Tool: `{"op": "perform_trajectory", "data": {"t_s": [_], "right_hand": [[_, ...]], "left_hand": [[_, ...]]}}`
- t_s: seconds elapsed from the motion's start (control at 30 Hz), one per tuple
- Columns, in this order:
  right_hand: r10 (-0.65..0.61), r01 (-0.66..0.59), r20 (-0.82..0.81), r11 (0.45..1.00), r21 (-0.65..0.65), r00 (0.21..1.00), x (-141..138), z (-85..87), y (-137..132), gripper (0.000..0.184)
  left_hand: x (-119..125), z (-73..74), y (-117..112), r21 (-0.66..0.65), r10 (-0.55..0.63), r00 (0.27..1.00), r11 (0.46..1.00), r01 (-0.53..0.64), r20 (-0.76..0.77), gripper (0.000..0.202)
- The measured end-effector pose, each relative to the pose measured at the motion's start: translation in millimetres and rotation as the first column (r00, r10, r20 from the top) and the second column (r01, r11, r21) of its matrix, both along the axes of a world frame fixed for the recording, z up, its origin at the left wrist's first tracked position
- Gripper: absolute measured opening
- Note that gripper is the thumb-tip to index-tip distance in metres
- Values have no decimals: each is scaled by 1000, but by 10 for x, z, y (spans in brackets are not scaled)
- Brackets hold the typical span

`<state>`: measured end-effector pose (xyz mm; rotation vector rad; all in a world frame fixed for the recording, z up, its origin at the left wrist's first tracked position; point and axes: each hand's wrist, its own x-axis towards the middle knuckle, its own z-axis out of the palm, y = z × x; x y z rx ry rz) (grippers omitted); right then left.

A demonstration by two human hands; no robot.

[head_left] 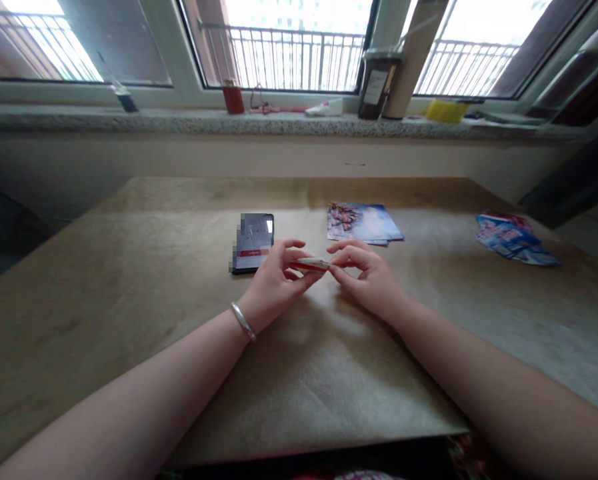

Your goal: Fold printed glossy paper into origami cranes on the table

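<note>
A small, thin red-and-white piece (309, 265), like a folded packet or paper seen nearly edge-on, is held just above the table in front of me. My left hand (281, 273) grips its left part between thumb and fingers, and a silver bangle circles that wrist. At the right end, the thumb and fingertips of my right hand (363, 270) pinch it. What it is exactly, I cannot make out. Just beyond my left hand lies a phone (253, 241) with its screen lit, partly pixelated. Blue printed sheets (371, 223) lie flat beyond my right hand.
Several blue-and-red printed pieces (516, 239) overlap on the right of the beige-covered table (103, 293). Along the windowsill (179, 123) stand a red container (233, 97), a dark lidded jar (377, 83), a cardboard tube and a yellow item (447, 111).
</note>
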<state>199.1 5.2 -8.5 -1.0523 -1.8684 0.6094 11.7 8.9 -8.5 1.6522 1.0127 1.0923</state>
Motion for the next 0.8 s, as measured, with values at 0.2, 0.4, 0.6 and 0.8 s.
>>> {"op": "perform_trajectory", "data": {"t_s": [0.2, 0.4, 0.6, 0.8], "right_hand": [[36, -39, -55, 998, -56, 998, -10, -3, -1, 8], [54, -51, 36, 995, -81, 998, -17, -18, -5, 6], [58, -51, 92, 995, -80, 994, -24, -18, -20, 5], [61, -53, 110, 996, -77, 992, -47, -9, -30, 2]], "left_hand": [[-20, -18, 5, 40, -36, 988, 998, 42, -150, 20], [-24, 15, 3, 92, -71, 987, 992, 85, -145, 18], [-22, 5, -2, 113, -61, 981, 990, 83, -183, 14], [-44, -36, 2, 135, -72, 962, 985, 111, -265, 14]]}}
